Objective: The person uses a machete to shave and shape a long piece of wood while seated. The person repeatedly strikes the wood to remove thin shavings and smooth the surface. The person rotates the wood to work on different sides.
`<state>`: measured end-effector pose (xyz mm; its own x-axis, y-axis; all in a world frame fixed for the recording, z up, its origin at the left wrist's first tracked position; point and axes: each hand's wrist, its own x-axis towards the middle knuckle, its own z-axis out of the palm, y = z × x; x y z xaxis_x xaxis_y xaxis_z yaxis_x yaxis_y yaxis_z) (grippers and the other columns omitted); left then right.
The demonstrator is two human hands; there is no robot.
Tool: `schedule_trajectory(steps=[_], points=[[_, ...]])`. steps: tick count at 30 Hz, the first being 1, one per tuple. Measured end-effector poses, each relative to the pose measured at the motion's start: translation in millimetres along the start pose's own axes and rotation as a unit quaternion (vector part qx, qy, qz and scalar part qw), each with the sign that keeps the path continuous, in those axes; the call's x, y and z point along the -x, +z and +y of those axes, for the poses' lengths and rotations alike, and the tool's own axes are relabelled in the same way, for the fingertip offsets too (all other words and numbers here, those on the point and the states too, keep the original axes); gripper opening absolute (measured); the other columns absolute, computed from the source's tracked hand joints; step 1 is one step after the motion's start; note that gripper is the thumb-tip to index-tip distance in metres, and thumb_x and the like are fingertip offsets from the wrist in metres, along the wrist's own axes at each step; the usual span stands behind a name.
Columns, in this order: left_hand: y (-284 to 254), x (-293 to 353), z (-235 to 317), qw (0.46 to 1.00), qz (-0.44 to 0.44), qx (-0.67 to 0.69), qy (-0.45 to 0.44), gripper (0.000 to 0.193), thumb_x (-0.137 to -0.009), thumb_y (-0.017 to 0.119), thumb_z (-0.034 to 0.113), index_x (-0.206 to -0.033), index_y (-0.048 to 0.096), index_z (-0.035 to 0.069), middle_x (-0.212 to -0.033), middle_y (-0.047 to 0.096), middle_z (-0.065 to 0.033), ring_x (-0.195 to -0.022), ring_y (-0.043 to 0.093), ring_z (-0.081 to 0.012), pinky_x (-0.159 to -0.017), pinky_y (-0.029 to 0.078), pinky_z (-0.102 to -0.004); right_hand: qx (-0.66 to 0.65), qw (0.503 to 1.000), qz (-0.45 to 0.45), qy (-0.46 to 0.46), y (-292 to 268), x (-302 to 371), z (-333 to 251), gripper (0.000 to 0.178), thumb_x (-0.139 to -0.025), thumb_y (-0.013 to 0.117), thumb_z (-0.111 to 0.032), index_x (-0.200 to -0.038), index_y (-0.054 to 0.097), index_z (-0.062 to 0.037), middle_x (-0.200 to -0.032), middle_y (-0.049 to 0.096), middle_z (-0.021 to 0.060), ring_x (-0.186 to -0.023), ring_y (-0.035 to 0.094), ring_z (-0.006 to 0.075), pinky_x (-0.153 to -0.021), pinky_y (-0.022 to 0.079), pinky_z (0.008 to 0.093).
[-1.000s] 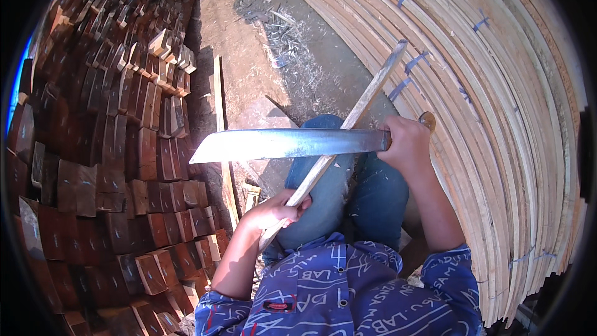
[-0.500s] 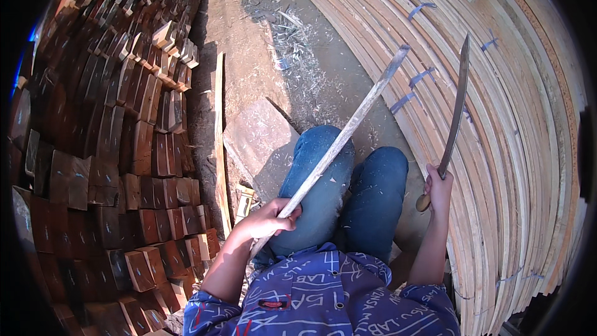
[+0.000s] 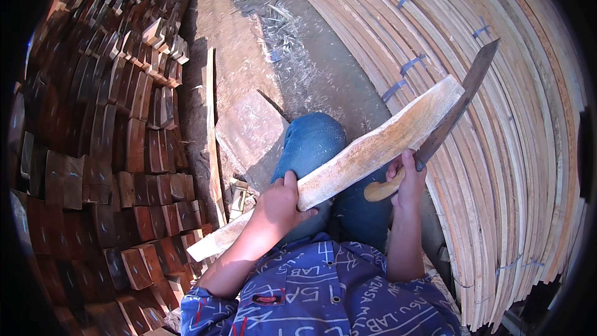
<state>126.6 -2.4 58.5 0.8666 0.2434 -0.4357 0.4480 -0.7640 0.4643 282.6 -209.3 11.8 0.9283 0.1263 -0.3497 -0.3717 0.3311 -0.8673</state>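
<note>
My left hand grips a long, pale, rough-edged wooden board near its lower part, its broad face tilted up over my knees. One end of the board points to the far right; the other passes under my left forearm. In my right hand is a handsaw, held by its curved, light wooden handle. The long dark handsaw blade points up and to the right, alongside the board's far right edge. Whether blade and board touch, I cannot tell.
Stacked dark wooden blocks rise on the left. Long, thin bundled planks, tied with blue strips, fill the right. A flat slab lies ahead of my knees, beside a narrow upright strip. Wood shavings litter the ground.
The board has turned from its narrow edge to its broad face and swung to the right. My right hand has brought the handsaw leftward, close to the board.
</note>
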Motion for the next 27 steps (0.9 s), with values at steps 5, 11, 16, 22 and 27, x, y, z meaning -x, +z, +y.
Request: schedule_trajectory(steps=[5,11,16,22,27], points=[[10,14,3,0.998,0.03,-0.044,0.018,0.067,-0.072,0.083,0.032,-0.114,0.044,-0.004,-0.101,0.057,-0.023,-0.096,0.061,-0.0421,-0.085,0.05,-0.0449,-0.126,0.991,-0.003,0.046,18,4,3,0.024,-0.095,0.063,-0.022,-0.107,0.054,-0.0034,-0.068,0.051,0.0017,-0.051,0.046,0.0072,-0.046,0.039,0.0222],[-24,37,-9,0.998,0.037,0.047,0.006,0.074,-0.07,0.083,0.035,-0.125,0.047,-0.001,-0.114,0.057,-0.0237,-0.111,0.055,-0.0434,-0.099,0.043,-0.0471,-0.193,0.977,-0.041,0.075,-7,3,3,0.029,-0.094,0.063,-0.018,-0.114,0.053,-0.0007,-0.073,0.051,0.0003,-0.054,0.042,0.0046,-0.051,0.037,0.0207],[-44,62,-82,0.994,0.001,-0.019,-0.107,0.091,-0.064,0.088,0.037,-0.137,0.045,0.006,-0.129,0.055,-0.0191,-0.121,0.053,-0.0357,-0.104,0.039,-0.0444,-0.21,0.972,-0.038,0.094,-17,-1,7,0.026,-0.098,0.059,-0.021,-0.114,0.053,-0.0014,-0.073,0.052,-0.0003,-0.052,0.042,0.0039,-0.048,0.037,0.0193],[-29,72,-169,0.965,-0.192,0.157,-0.082,0.072,-0.064,0.088,0.025,-0.127,0.059,0.006,-0.122,0.065,-0.0124,-0.114,0.06,-0.0242,-0.101,0.044,-0.0352,-0.269,0.954,-0.062,0.114,-24,-10,21,0.03,-0.095,0.063,-0.02,-0.115,0.052,-0.0009,-0.082,0.055,0.0024,-0.054,0.042,0.0047,-0.049,0.038,0.0192],[-26,49,-170,0.91,-0.339,0.191,-0.14,0.061,-0.074,0.082,0.033,-0.125,0.065,0.006,-0.116,0.07,-0.009,-0.104,0.064,-0.0185,-0.096,0.046,-0.0308,-0.297,0.941,-0.069,0.144,-25,-11,22,0.031,-0.096,0.063,-0.024,-0.114,0.052,-0.0006,-0.087,0.058,0.0041,-0.054,0.043,0.0042,-0.05,0.04,0.0186]])
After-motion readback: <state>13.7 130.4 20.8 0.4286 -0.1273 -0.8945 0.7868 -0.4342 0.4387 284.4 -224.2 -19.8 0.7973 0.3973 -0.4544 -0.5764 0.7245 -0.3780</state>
